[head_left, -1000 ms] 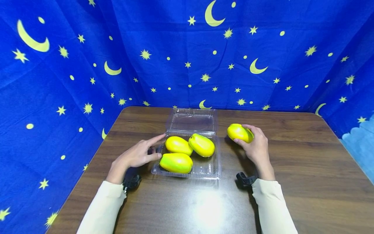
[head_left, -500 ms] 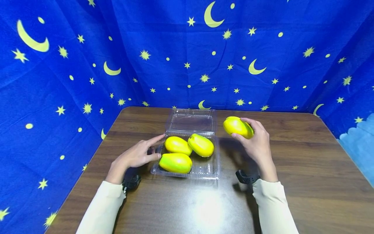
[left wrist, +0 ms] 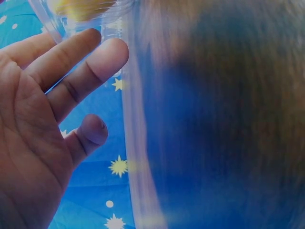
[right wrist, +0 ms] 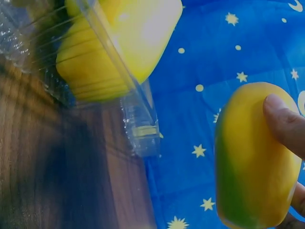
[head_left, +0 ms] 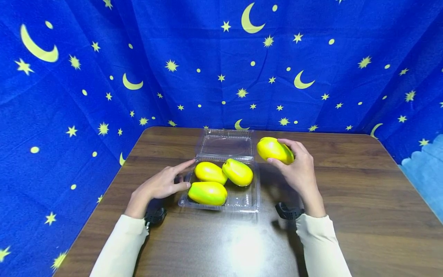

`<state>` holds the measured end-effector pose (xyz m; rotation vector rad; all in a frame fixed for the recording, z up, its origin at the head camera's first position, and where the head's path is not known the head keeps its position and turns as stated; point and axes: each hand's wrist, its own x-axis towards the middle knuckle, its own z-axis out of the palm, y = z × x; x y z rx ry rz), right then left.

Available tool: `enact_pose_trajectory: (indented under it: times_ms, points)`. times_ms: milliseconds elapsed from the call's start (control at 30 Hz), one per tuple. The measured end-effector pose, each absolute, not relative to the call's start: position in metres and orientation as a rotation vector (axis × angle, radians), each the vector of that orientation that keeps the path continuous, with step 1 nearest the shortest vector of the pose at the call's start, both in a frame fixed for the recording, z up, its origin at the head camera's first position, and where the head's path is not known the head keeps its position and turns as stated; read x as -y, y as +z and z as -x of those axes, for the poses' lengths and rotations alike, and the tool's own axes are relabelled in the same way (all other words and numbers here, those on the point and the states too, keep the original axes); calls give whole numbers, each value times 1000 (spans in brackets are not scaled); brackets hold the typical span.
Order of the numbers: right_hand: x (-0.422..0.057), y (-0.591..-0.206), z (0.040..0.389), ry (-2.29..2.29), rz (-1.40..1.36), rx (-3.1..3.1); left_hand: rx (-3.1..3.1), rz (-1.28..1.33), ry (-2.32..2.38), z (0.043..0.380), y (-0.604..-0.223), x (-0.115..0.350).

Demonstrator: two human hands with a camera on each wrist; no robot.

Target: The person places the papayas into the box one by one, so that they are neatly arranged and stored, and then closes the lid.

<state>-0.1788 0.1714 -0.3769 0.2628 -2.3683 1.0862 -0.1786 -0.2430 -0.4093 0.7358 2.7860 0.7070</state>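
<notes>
My right hand point(head_left: 299, 167) grips a yellow papaya point(head_left: 271, 149) with a green flank, thumb on the near side and fingers on the far side. It hangs above the table, just right of a clear plastic clamshell box point(head_left: 238, 202). In the right wrist view, the thumb presses on the held papaya point(right wrist: 252, 157). Three more yellow-green papayas lie in the box: one at the back left point(head_left: 209, 172), one at the back right point(head_left: 238, 172), one at the front left point(head_left: 208, 193). My left hand point(head_left: 162, 181) is at the box's left edge, fingers extended, holding nothing.
The box's transparent lid point(head_left: 226, 144) lies folded back behind it, near the far edge of the brown wooden table point(head_left: 353, 184). A blue curtain point(head_left: 207, 50) with moons and stars hangs behind and at the sides. Black wrist cameras point(head_left: 288, 211) sit under both wrists.
My right hand has lifted the papaya off the table and carried it left towards the box. My left hand has stayed in place at the box's edge.
</notes>
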Motion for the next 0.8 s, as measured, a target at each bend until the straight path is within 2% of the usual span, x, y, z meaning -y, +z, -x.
enact_pose_trajectory:
  times_ms: [800]
  points:
    - [-139, -361, 163, 1120, -395, 2390, -2775, -727, 708, 178, -408, 242]
